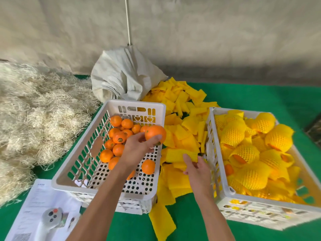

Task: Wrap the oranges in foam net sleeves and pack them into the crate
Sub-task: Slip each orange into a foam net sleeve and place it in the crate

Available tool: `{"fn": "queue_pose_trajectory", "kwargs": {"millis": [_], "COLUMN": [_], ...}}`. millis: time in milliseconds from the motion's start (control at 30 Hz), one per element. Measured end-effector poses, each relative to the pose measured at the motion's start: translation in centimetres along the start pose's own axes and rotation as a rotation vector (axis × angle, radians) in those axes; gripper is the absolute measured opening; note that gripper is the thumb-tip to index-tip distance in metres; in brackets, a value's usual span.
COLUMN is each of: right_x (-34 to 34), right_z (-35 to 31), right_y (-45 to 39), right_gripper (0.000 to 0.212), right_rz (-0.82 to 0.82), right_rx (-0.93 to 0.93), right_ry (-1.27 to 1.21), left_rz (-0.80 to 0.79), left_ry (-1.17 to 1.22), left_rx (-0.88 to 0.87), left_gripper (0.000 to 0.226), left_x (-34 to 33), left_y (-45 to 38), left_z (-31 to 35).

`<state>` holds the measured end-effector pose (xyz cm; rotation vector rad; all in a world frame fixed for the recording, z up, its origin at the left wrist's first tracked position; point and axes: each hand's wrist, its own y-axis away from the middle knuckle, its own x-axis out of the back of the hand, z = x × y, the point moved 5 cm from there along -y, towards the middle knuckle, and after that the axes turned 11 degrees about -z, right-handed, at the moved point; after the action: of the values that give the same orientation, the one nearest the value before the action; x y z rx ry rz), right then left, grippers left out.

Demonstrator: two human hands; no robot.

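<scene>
Left crate [135, 103] holds bare oranges [119, 137]; right crate [260, 211] holds sleeved oranges [250, 153].

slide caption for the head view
Left hand holds an orange over the crate of bare oranges; right hand touches a yellow foam sleeve.

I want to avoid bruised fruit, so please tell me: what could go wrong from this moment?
The left hand holds the orange by its fingertips above the rim of the left crate; it may slip and bruise. The right hand pinches one foam sleeve from a loose pile, so others may drag along. The right crate looks heaped; another wrapped orange might roll out.
</scene>
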<state>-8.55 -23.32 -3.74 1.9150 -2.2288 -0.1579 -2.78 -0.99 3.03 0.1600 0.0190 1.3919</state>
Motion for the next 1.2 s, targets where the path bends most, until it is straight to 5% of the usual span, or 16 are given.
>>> {"fn": "queue_pose_trajectory", "kwargs": {"millis": [100, 233, 400, 500, 733, 933, 1033, 1200], "right_x": [1.1, 0.7, 1.7, 2.3, 1.3, 1.1, 1.6, 2.1], "right_z": [-3.4, -5.6, -6.7, -6.6, -6.5, -5.9, -5.6, -5.4], "right_y": [1.2, 2.2, 3.0, 2.8, 3.5, 3.1, 2.8, 2.4], "right_gripper": [0.033, 0.024, 0.032, 0.015, 0.041, 0.024, 0.019, 0.025], "right_rz": [0.107, 0.101, 0.168, 0.117, 0.015, -0.197, -0.316, -0.119], "right_rx": [0.254, 0.346, 0.334, 0.257, 0.236, 0.149, 0.137, 0.163], "right_ry": [0.403, 0.818, 0.44, 0.271, 0.383, 0.295, 0.167, 0.041], "left_rz": [-0.097, -0.292, -0.553, -0.571, -0.529, -0.375, -0.264, -0.23], "left_ry": [0.352, 0.575, 0.688, 0.69, 0.479, 0.325, 0.362, 0.264], "left_rx": [0.135, 0.184, 0.16, 0.193, 0.239, 0.197, 0.167, 0.134], "left_gripper": [0.063, 0.042, 0.096, 0.107, 0.093, 0.056, 0.071, 0.063], "left_x": [-2.0, -5.1, -8.4, -9.2, -10.3, -9.5, -8.3, -8.0], "left_y": [1.0, 2.4, 3.8, 3.9, 3.9, 3.7, 3.5, 3.2], "left_z": [-0.4, -0.1, 1.1, 1.4, 0.9, 0.4, -0.1, 0.2]}}
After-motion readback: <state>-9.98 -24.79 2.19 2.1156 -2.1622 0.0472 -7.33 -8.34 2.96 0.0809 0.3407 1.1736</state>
